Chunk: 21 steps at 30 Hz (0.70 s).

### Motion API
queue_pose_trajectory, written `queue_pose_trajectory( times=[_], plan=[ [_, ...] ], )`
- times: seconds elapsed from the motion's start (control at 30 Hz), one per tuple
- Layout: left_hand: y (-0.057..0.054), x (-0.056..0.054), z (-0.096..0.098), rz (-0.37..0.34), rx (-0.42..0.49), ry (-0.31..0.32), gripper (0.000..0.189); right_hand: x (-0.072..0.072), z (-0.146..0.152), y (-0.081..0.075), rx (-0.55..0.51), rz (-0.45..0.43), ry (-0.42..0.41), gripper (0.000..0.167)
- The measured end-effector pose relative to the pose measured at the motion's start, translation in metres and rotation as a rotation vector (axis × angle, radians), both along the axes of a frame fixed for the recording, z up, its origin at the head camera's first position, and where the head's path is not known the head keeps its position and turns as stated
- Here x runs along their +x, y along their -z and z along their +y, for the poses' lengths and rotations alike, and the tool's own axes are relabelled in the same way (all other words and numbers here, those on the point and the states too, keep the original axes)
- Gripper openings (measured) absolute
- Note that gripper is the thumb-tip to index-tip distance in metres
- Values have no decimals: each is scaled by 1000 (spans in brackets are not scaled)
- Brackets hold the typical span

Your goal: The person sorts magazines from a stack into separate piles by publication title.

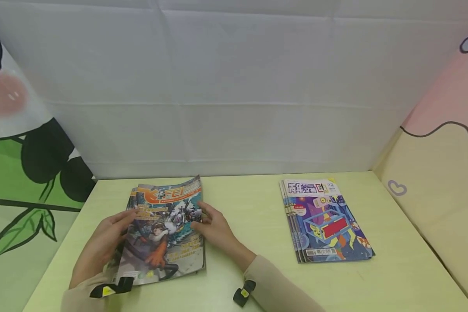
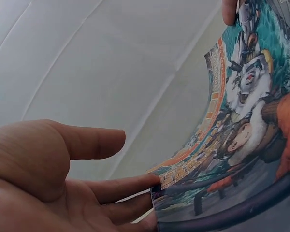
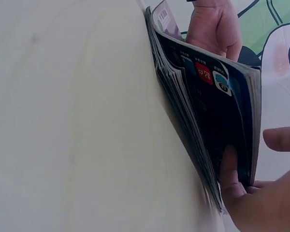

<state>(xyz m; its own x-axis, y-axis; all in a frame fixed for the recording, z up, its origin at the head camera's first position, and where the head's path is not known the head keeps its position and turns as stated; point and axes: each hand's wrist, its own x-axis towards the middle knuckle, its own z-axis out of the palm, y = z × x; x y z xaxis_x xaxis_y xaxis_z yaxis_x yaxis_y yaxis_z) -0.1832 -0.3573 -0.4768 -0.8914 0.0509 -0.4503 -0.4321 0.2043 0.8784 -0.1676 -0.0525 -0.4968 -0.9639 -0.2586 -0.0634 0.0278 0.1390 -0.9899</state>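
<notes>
A stack of comic-style magazines [image 1: 165, 234] with an orange title lies on the left of the table. Its top magazine is tilted up, and the dark back cover [image 3: 203, 92] shows in the right wrist view. My left hand [image 1: 105, 240] is at the stack's left side; in the left wrist view its outstretched fingers [image 2: 125, 191] touch the cover's edge, thumb apart. My right hand [image 1: 218, 229] holds the right edge, one finger [image 3: 229, 166] against the back cover. Lower magazines [image 3: 176, 92] stay beneath.
A second stack of magazines [image 1: 327, 221], purple and blue with a white title band, lies at the right, slightly fanned. The pale yellow table [image 1: 253, 216] meets a white cloth backdrop [image 1: 234, 86]. Painted panels [image 1: 444, 182] stand at both sides.
</notes>
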Motion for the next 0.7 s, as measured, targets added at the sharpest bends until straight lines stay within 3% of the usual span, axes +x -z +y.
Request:
queue_pose_trajectory(
  times=[0.13, 0.3, 0.7],
  plan=[
    [3, 0, -1, -6, -24, -27, 76, 3, -1, 2, 7, -46, -3, 80],
    [3, 0, -2, -6, -64, -57, 79, 9, -1, 4, 37, -32, 40, 83],
    [-5, 2, -1, -2, -139, 27, 90, 18, 1, 2, 107, -1, -9, 87]
  ],
)
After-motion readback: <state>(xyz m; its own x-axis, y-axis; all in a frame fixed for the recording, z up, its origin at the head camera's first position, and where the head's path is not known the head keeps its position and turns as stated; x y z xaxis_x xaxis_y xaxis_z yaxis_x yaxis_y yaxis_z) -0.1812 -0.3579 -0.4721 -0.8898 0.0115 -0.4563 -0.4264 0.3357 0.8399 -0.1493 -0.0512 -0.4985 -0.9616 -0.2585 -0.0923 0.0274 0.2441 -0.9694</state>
